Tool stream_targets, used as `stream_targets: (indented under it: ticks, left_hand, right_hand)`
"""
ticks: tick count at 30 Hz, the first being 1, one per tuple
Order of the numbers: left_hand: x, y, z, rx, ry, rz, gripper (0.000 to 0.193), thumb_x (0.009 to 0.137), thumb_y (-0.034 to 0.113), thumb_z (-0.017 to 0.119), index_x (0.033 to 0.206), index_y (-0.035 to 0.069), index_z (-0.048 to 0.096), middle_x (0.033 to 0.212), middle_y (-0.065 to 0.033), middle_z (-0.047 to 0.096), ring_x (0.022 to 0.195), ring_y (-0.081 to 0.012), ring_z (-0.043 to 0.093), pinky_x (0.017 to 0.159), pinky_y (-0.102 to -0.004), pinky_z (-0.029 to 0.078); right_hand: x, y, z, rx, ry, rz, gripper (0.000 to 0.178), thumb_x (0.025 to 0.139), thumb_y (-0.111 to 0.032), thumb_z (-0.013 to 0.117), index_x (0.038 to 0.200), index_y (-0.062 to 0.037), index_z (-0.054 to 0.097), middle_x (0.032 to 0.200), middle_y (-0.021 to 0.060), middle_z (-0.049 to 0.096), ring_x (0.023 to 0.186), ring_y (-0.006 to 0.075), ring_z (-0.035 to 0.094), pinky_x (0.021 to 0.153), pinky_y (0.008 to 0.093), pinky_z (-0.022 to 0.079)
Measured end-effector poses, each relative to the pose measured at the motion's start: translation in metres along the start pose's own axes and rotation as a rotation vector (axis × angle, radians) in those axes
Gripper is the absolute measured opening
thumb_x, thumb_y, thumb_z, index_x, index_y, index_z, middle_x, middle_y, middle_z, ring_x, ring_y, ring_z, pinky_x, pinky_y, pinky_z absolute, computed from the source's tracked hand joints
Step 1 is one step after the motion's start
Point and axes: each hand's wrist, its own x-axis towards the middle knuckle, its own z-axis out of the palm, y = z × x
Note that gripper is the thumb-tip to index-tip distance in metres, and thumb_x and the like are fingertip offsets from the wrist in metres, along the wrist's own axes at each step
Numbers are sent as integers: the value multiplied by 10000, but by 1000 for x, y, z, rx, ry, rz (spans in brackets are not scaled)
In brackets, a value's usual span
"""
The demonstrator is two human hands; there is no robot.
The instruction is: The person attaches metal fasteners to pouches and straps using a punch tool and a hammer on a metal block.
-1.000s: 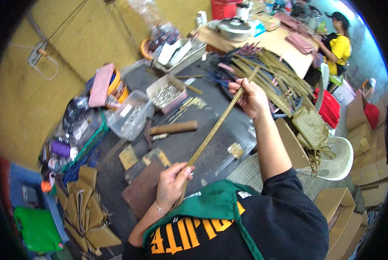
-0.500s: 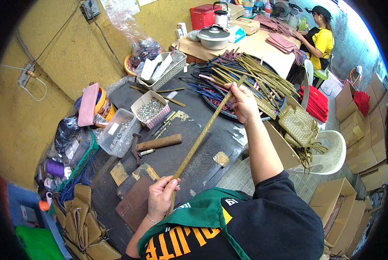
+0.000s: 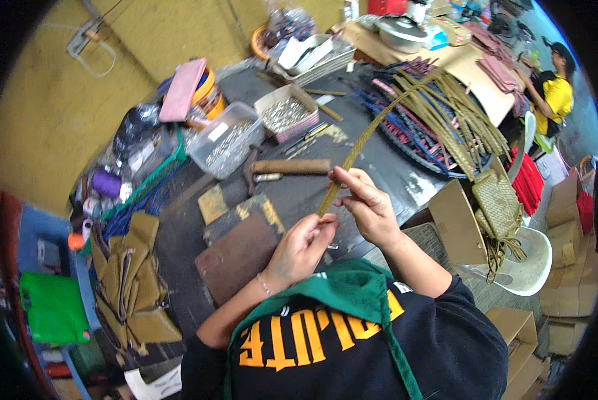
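A long olive woven strap rises from my hands and arches up over the pile of straps at the far right. My left hand pinches its lower end, close to my apron. Just above, the fingers of my right hand are closed round the strap. A small shiny bit shows under the left fingertips, too small to name. Beyond my hands lies a hammer with a wooden handle. A brown flat pad rests on the dark worktable left of my left hand.
Small metal parts fill a clear tub and a pink-sided basket. A round tray holds olive, blue and pink straps. Olive woven pieces lie at the left. A white chair and cartons stand right. A co-worker sits far right.
My right hand has come down along the strap to just above my left hand, and the strap's far part now curves. My view has shifted, so the table contents appear farther right.
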Motion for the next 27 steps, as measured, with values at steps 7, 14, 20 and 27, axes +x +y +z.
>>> stream_targets:
  ticks: [7,14,20,27]
  left_hand:
    - [6,-11,-3,-198,110,-78,249,900,198,382,966,-18,487,764,-54,560,714,-81,514,645,-204,414]
    - [3,-15,-4,-168,79,-97,219,903,185,368,858,9,491,708,-38,541,675,-73,504,623,-195,405]
    - [4,-15,-5,-149,81,-125,222,902,183,369,841,6,491,699,-41,542,664,-77,504,619,-199,407]
    - [3,-17,-4,-149,87,-110,219,898,177,376,837,2,492,694,-44,542,671,-84,512,628,-201,415]
  right_hand:
    - [-1,13,2,190,-58,93,415,726,43,375,1129,41,476,1112,131,445,1024,189,448,783,246,402]
    - [0,19,3,450,105,254,432,766,7,352,1197,-3,388,1086,132,513,966,162,497,755,258,418]
    - [11,20,-7,498,190,233,430,805,-25,341,1234,-8,315,1070,148,530,928,182,541,732,245,424]
    - [13,17,-9,474,211,246,424,811,-32,341,1233,-8,315,1067,147,536,917,176,547,720,245,432]
